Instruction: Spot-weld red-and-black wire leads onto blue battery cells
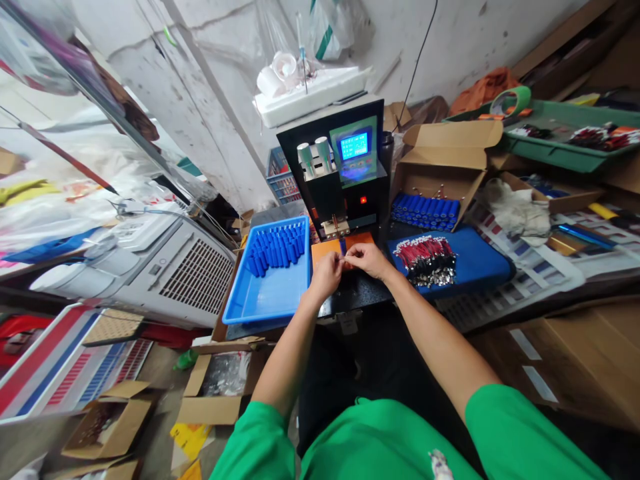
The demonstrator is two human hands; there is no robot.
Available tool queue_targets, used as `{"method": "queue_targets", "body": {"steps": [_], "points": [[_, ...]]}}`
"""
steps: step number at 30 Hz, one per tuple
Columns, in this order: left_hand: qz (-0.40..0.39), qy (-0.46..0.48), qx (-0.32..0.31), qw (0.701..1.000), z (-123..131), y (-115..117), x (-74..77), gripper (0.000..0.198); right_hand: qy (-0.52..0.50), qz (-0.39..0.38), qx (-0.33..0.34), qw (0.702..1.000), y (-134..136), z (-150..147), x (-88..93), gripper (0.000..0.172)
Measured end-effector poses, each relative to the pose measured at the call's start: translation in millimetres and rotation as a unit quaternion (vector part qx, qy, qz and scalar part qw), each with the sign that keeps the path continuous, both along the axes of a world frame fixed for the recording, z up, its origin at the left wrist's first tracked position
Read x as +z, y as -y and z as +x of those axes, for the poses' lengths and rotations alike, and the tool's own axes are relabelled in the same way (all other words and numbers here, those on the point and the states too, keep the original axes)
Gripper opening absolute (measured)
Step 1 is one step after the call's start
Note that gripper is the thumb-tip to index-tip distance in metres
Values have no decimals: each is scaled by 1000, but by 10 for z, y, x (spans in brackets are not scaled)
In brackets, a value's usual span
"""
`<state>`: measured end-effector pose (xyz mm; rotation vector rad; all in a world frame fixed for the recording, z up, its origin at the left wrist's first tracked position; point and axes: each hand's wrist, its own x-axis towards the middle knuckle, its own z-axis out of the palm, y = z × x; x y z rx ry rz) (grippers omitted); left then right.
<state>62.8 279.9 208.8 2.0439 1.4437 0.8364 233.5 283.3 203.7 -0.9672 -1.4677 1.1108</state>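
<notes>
Left hand: your left hand [327, 272] is over the near edge of the orange board [325, 251], its fingers bent in at the near end of the blue battery; you can't tell here whether they are clamped on it.
Right hand: your right hand [369, 259] meets it from the right, thumb and fingers reaching to the same spot; what they grip, if anything, is too small to tell.
Blue battery: the blue battery [343, 247] is just beyond your fingertips, above the orange board and below the head of the machine.
Machine: the black machine [353, 200] stands at the far side of the desk [373, 293], its screen [354, 145] lit blue and a red light [363, 200] glowing.
Tray: to your left, the blue tray [270, 297] holds more batteries [277, 247] in its far part.
Wires: to your right, a heap of red and black wires [425, 257] lies on a blue mat [480, 257].
Box: beyond the wires, an open cardboard box [445, 157] holds rows of blue cylinders [425, 210].
</notes>
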Motion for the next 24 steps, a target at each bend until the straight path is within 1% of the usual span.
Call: {"method": "queue_targets", "body": {"steps": [4,6,8,10,12,14,17,21,24], "points": [[14,-17,-34,999,-15,5,41,3,3,-3,7,1000,-20,-7,-7,26],[40,-13,-44,998,-24,34,58,3,0,-5,5,1000,-26,1,-8,25],[83,-4,-34,996,-30,67,57,4,-18,-11,-5,1000,-28,15,-11,25],[126,7,-26,992,-30,76,29,14,-50,-26,-14,998,-28,30,-21,25],[144,16,-38,989,-19,46,-29,30,-86,-46,-19,995,-32,42,-37,26],[136,19,-65,988,1,-18,-101,43,-121,-63,-23,990,-44,48,-59,26],[120,18,-78,990,35,-115,-200,50,-178,-87,-29,980,-77,48,-90,26],[110,67,-50,990,56,-145,-278,52,-241,-135,-41,960,-123,49,-93,28],[79,126,-45,988,57,-124,-278,43,-269,-157,-52,949,-136,50,-61,30]]}}
